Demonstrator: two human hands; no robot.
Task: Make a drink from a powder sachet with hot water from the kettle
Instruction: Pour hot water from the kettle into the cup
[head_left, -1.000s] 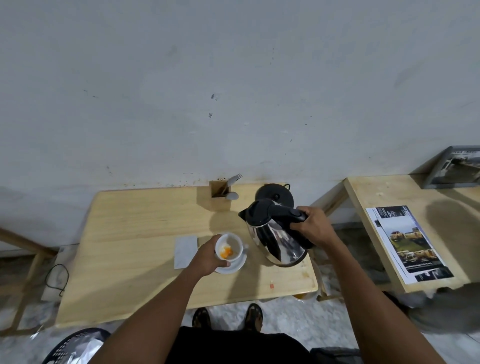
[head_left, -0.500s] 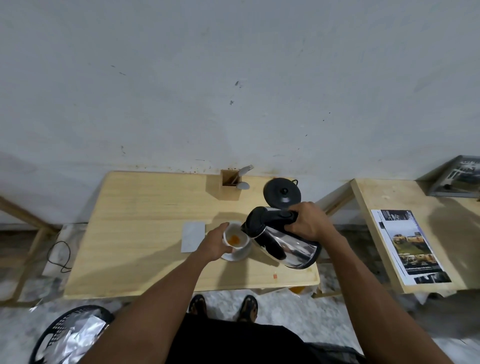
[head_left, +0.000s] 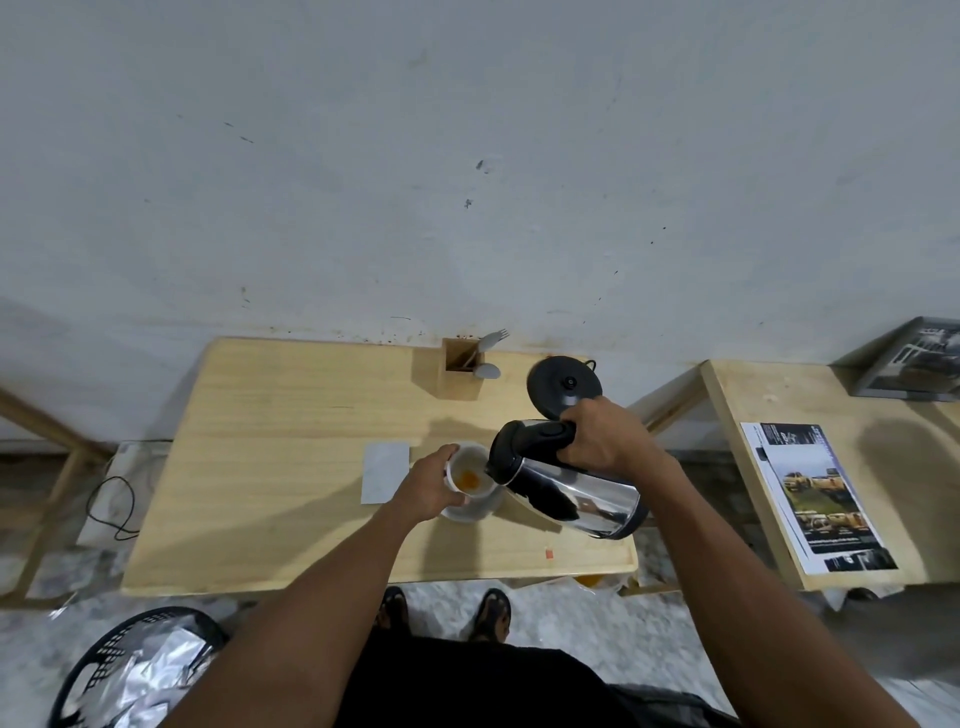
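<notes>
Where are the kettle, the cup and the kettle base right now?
kettle (head_left: 587, 493), head view, on its shiny steel body.
cup (head_left: 470, 460), head view, on the white inner wall above the orange powder.
kettle base (head_left: 558, 382), head view, on its black top disc.

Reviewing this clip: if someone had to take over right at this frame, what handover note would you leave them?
Right hand: gripping the kettle by its black handle, tipped steeply, spout at the cup's rim.
Left hand: steadying the white cup, which sits on a saucer on the wooden table.
Done: orange powder is in the cup; kettle is off its base.
Left: finish pouring, return kettle to base, stir; a spoon sits by the utensil holder.
</notes>
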